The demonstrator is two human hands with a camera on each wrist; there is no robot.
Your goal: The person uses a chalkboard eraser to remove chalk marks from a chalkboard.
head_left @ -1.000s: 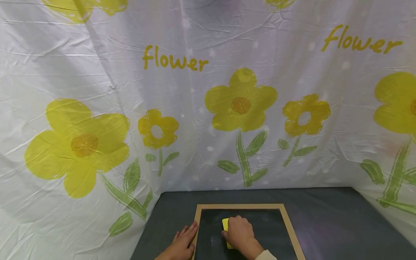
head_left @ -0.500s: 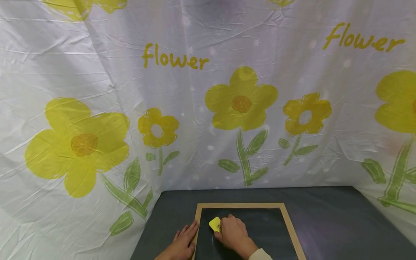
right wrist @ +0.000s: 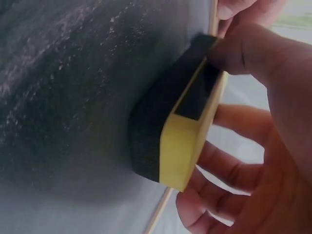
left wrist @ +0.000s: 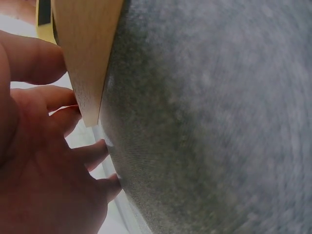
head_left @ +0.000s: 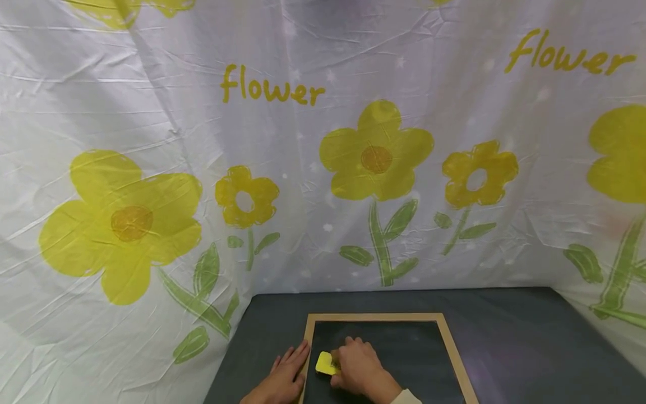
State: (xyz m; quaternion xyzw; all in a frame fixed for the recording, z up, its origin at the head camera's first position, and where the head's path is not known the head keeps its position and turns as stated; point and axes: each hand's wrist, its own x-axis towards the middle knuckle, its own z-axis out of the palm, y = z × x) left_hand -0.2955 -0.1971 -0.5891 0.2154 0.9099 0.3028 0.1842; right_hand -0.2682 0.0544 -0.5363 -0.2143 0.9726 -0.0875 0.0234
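A small blackboard (head_left: 404,359) with a light wooden frame (head_left: 375,317) lies on the dark table. My right hand (head_left: 360,367) grips a yellow eraser (head_left: 325,363) on the left part of the board. In the right wrist view the eraser (right wrist: 178,148) has a dark pad against the board, and thumb and fingers hold its two sides. Faint chalk traces (right wrist: 58,66) show on the board there. My left hand (head_left: 282,373) rests along the frame's left side, fingers straight. In the left wrist view those fingertips (left wrist: 41,61) touch the outer edge of the wooden frame (left wrist: 87,53).
The dark grey tabletop (head_left: 525,348) extends around the board. Behind and beside it hangs a white curtain (head_left: 298,235) printed with yellow flowers and the word "flower". A pale sleeve (head_left: 406,397) covers the right wrist.
My right hand has moved left across the board with the eraser, then slightly nearer to me, and the eraser has turned. The left hand stays at the frame. The head view has tilted slightly.
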